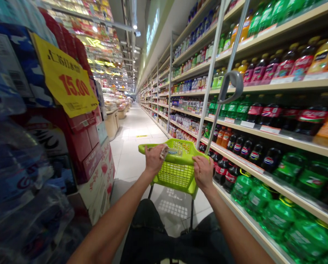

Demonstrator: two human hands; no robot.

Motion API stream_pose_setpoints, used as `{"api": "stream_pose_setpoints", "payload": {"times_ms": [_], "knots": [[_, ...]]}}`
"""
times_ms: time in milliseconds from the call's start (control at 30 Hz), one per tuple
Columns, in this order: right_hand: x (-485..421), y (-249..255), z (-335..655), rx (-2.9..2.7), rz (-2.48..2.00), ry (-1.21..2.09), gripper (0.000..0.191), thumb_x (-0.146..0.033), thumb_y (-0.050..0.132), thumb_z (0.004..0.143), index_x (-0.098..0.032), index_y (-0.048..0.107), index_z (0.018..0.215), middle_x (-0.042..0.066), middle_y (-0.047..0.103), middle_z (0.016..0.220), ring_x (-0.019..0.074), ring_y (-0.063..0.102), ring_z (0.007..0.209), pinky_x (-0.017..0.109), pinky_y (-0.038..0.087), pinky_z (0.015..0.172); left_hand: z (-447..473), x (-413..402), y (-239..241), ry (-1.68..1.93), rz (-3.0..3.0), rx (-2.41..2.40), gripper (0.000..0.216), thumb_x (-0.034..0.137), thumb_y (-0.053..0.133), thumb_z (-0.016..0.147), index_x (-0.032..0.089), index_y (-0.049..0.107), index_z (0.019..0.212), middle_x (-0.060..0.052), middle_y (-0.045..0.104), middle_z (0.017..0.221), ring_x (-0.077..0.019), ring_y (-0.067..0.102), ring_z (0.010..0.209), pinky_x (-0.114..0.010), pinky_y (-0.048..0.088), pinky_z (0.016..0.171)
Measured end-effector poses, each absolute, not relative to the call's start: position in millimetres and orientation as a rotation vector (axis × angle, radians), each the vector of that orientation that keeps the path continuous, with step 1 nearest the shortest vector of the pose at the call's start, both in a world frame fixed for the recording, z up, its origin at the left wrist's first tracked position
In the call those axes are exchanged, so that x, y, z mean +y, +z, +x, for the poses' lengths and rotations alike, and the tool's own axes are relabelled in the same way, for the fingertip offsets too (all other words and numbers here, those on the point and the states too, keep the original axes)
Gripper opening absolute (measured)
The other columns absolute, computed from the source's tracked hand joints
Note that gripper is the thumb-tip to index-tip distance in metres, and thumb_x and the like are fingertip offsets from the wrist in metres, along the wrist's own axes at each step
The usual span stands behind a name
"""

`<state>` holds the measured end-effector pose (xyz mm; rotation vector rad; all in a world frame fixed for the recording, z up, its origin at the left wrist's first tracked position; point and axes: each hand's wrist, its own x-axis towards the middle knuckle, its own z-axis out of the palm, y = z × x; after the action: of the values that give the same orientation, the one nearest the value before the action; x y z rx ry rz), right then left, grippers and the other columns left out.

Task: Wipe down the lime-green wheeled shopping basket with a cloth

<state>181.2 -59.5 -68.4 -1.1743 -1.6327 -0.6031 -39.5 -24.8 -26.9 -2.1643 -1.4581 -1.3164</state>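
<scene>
A lime-green shopping cart (175, 176) with a lattice basket stands right in front of my legs. My left hand (154, 157) is closed on the left part of its handle, and something small and pale, like a crumpled tissue, shows between the fingers and the bar. On the right end of the handle, my right hand (204, 171) has its fingers wrapped over the rim. The part of the basket that I can see into is small, and its bottom is mostly hidden by the near wall.
Tall drink shelves (246, 124) run along the right, with large green bottles (282, 214) at floor level. A grey pole handle (232, 88) rises beside them. Stacked cartons with a yellow price sign (66, 79) crowd the left. The tiled aisle (135, 119) stretches ahead past display counters (111, 123).
</scene>
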Motion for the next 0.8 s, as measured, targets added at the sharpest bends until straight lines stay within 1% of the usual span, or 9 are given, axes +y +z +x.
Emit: {"api": "stream_pose_setpoints", "payload": {"times_ms": [67,133,200,267,367,500,667,733,800], "knots": [[-60,-69,185,-1.651,-1.172,-0.609,0.027,-0.023,0.035,0.086,-0.021,0.059,0.099,0.004,0.063,0.097,0.0176,0.053,0.098,0.042,0.020,0.100,-42,-25,-27,-1.292,-2.191,-1.423,0.032,0.019,0.040,0.080,0.025,0.054,0.108,-0.003,0.059,0.118,-0.0202,0.052,0.109,-0.051,0.007,0.106],[-61,-69,189,-1.657,-1.169,-0.609,0.027,-0.023,0.035,0.086,-0.021,0.059,0.099,0.004,0.062,0.097,0.0177,0.053,0.098,0.042,0.021,0.100,-55,-20,-27,-1.335,-2.098,-1.528,0.031,0.020,0.041,0.080,0.024,0.054,0.107,-0.004,0.059,0.117,-0.0212,0.053,0.107,-0.054,0.006,0.105],[-62,-69,190,-1.641,-1.165,-0.595,0.027,-0.023,0.035,0.085,-0.022,0.059,0.098,0.004,0.063,0.096,0.0179,0.053,0.098,0.042,0.021,0.099,-64,-16,-26,-1.414,-1.950,-1.675,0.029,0.021,0.041,0.081,0.024,0.054,0.106,-0.006,0.059,0.116,-0.0226,0.054,0.105,-0.056,0.007,0.104],[-62,-69,189,-1.610,-1.162,-0.578,0.027,-0.022,0.035,0.085,-0.022,0.060,0.096,0.004,0.063,0.095,0.0181,0.054,0.097,0.043,0.021,0.099,-59,-17,-24,-1.435,-1.933,-1.708,0.028,0.022,0.042,0.081,0.024,0.055,0.106,-0.006,0.060,0.115,-0.0224,0.055,0.104,-0.056,0.011,0.104],[-62,-68,190,-1.574,-1.164,-0.567,0.027,-0.023,0.034,0.085,-0.022,0.060,0.092,0.003,0.064,0.092,0.0177,0.054,0.096,0.043,0.021,0.099,-27,-28,-23,-1.352,-2.156,-1.522,0.029,0.022,0.043,0.081,0.026,0.054,0.107,-0.003,0.060,0.115,-0.0197,0.053,0.107,-0.052,0.012,0.105],[-61,-69,199,-1.583,-1.166,-0.577,0.027,-0.024,0.033,0.086,-0.022,0.060,0.090,0.003,0.064,0.090,0.0169,0.055,0.095,0.041,0.022,0.099,-1,-39,-18,-1.189,-2.395,-1.248,0.030,0.022,0.044,0.081,0.026,0.053,0.109,-0.001,0.058,0.119,-0.0186,0.052,0.109,-0.051,0.008,0.107],[-60,-70,200,-1.558,-1.169,-0.588,0.026,-0.024,0.034,0.086,-0.021,0.060,0.088,0.003,0.064,0.092,0.0174,0.054,0.096,0.043,0.020,0.100,-13,-32,-13,-1.344,-2.154,-1.581,0.028,0.022,0.039,0.083,0.024,0.055,0.106,-0.002,0.062,0.112,-0.0219,0.056,0.101,-0.055,0.014,0.104],[-59,-71,195,-1.554,-1.167,-0.594,0.025,-0.024,0.036,0.085,-0.022,0.060,0.089,0.002,0.064,0.095,0.0182,0.053,0.099,0.044,0.018,0.100,-1,-33,-14,-1.337,-2.181,-1.542,0.028,0.022,0.040,0.083,0.024,0.055,0.106,-0.002,0.062,0.112,-0.0206,0.055,0.103,-0.053,0.015,0.104],[-58,-73,191,-1.560,-1.165,-0.618,0.025,-0.023,0.036,0.084,-0.023,0.059,0.094,0.003,0.064,0.098,0.0190,0.052,0.102,0.046,0.018,0.101,21,-38,-18,-1.267,-2.318,-1.347,0.028,0.022,0.042,0.082,0.025,0.054,0.107,-0.002,0.060,0.116,-0.0186,0.053,0.108,-0.050,0.015,0.106]]}}
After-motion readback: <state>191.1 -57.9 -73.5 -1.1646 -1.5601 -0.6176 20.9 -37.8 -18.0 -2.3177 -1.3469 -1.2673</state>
